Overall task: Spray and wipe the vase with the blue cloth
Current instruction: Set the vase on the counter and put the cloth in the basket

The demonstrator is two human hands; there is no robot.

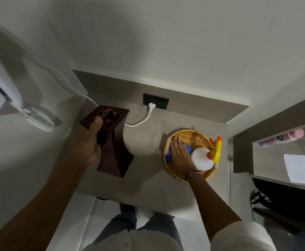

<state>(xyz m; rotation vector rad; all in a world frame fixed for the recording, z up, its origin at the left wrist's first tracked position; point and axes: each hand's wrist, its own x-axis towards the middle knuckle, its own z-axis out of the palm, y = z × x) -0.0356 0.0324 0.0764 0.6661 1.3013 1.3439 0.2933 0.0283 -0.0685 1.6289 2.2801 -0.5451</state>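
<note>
A dark brown square vase (pixel 114 149) with a flared base stands on the left of the small grey table (pixel 148 187). My left hand (pixel 89 142) grips its neck, thumb over the rim. On the right sits a round wicker basket (pixel 191 136). Inside it lies the blue cloth (pixel 188 148), mostly covered by my right hand (pixel 181 158), which rests flat on it with fingers spread. A white spray bottle (pixel 202 158) with a yellow and orange trigger head lies in the basket just right of that hand.
A black wall socket (pixel 156 103) with a white plug and cable sits behind the vase. A white wall phone (pixel 1 87) with a coiled cord hangs at the left. A shelf (pixel 282 160) with paper and a bottle is at the right.
</note>
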